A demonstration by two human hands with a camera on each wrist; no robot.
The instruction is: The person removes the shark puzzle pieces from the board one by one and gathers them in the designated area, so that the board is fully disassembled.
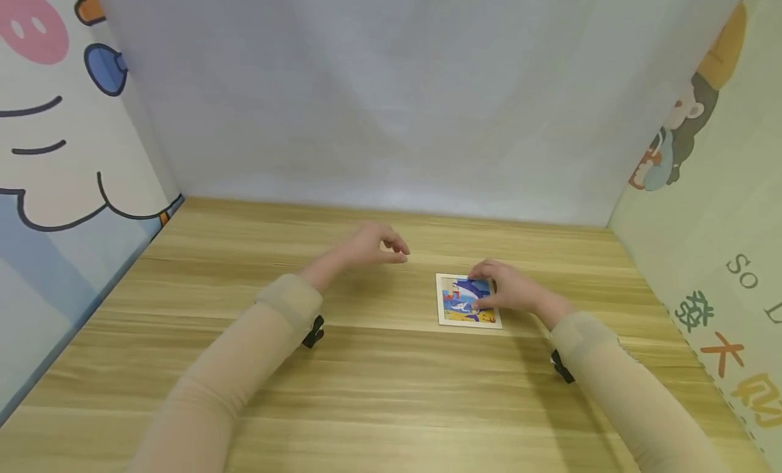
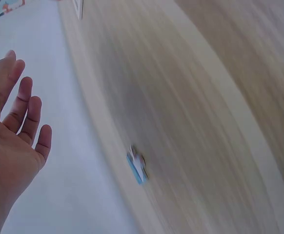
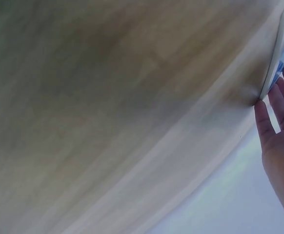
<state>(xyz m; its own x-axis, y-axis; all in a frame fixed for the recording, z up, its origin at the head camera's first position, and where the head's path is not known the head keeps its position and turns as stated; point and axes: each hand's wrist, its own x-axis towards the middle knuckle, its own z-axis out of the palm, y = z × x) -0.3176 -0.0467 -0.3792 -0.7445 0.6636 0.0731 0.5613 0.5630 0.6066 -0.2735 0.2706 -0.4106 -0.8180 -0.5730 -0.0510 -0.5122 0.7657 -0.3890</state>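
A square picture puzzle (image 1: 458, 309) in a white frame lies flat on the table, its picture blue with yellow along the near side. Over its right part is my right hand (image 1: 513, 288), thumb and fingers spread, fingertips at the picture. In the right wrist view the fingers look nearly straight, and the little finger reaches the table beside the frame. Left of the puzzle, my left hand (image 1: 374, 246) is raised above the table, fingers loosely bent and holding nothing. A small blue and white piece (image 2: 137, 166) lies on the table in the left wrist view; the head view hides it.
The wooden table (image 1: 366, 391) meets a pale grey curtain (image 1: 391, 106) at the back. Printed cartoon panels stand on the left (image 1: 61, 154) and right (image 1: 702, 256). A small black device (image 1: 313, 332) sits under each sleeve cuff.
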